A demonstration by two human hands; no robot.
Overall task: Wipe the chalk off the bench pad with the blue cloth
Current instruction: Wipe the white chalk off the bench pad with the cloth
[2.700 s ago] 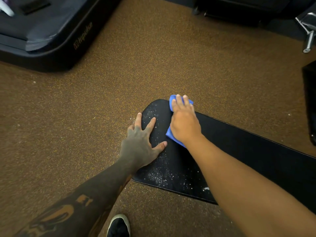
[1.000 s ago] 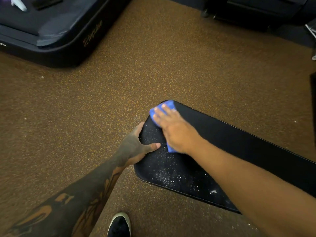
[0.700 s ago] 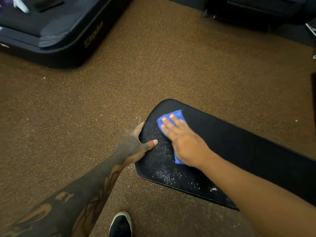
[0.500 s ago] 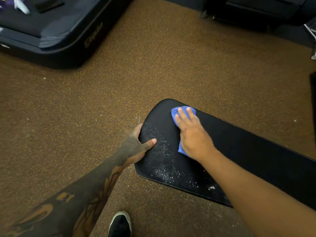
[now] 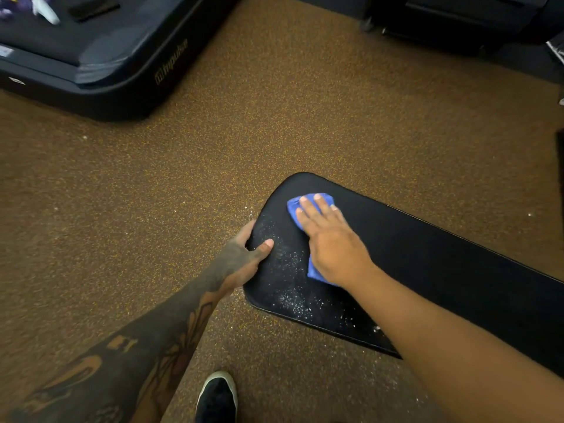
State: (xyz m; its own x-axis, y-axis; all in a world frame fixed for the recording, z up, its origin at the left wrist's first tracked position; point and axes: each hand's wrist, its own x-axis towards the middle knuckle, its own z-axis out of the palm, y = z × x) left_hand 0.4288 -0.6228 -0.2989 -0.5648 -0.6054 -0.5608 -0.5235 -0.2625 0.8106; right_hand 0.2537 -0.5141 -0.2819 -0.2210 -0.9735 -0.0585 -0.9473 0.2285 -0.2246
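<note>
A long black bench pad point(image 5: 433, 264) runs from the centre to the lower right. White chalk specks point(image 5: 293, 297) dot its near left end. My right hand point(image 5: 331, 242) lies flat on the blue cloth point(image 5: 314, 274), pressing it onto the pad near the rounded end; the cloth shows past the fingertips and under the wrist. My left hand point(image 5: 244, 257) grips the pad's left edge, thumb on top and fingers curled around the rim.
Brown speckled rubber floor point(image 5: 152, 209) surrounds the bench. A dark machine base point(image 5: 128, 71) labelled Impulse sits at top left, more dark equipment point(image 5: 457, 19) at top right. My black shoe point(image 5: 216, 398) shows at the bottom.
My right hand has slid the cloth back and forth over the pad's end, now shifted slightly left from half a second ago. My left hand keeps its grip on the edge.
</note>
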